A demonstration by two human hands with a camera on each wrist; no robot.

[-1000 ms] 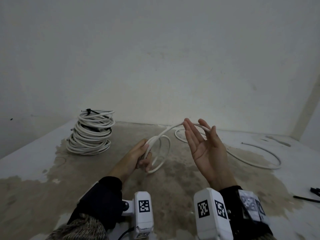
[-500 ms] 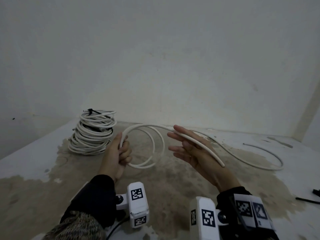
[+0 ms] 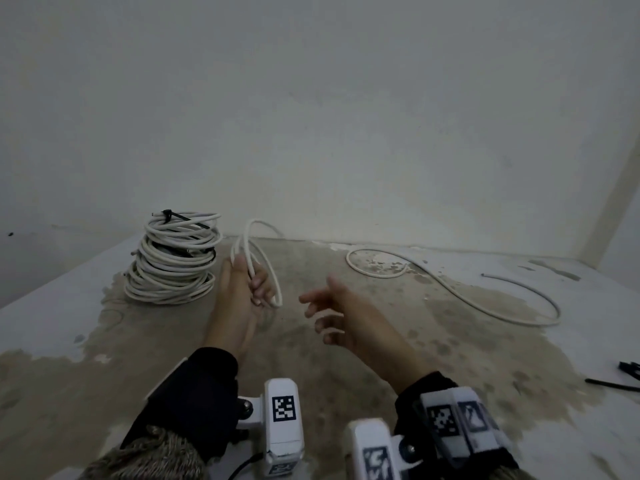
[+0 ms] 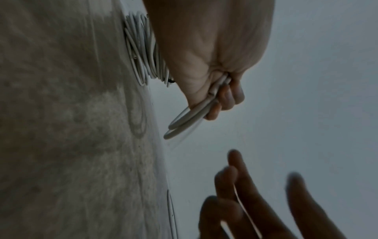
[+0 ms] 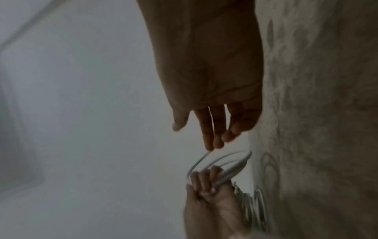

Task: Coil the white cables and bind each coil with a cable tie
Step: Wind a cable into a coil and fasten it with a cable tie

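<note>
Head view, centre of the frame: the left hand [image 3: 242, 292] has its fingers curled tight round a few loops of white cable [image 3: 258, 258], which stand upright above and in front of the fist. The left wrist view shows the same loops [image 4: 190, 119] bunched in the palm and jutting out below the knuckles [image 4: 229, 95]. Just right of that, the right hand [image 3: 346, 317] hangs in the air with fingers loosely spread and holds nothing in the head view; in the right wrist view a thin strand seems to run past its fingers [image 5: 212, 129], too blurred to tell whether it touches. At left of the frame, beside the left hand, a stack of finished coils [image 3: 173, 261] sits on the stained floor [image 3: 346, 375], with a black cable tie [image 3: 180, 216] across the top. The loose run of cable [image 3: 485, 306] snakes over the floor at right. At the far right edge lie black ties [image 3: 616, 382].
</note>
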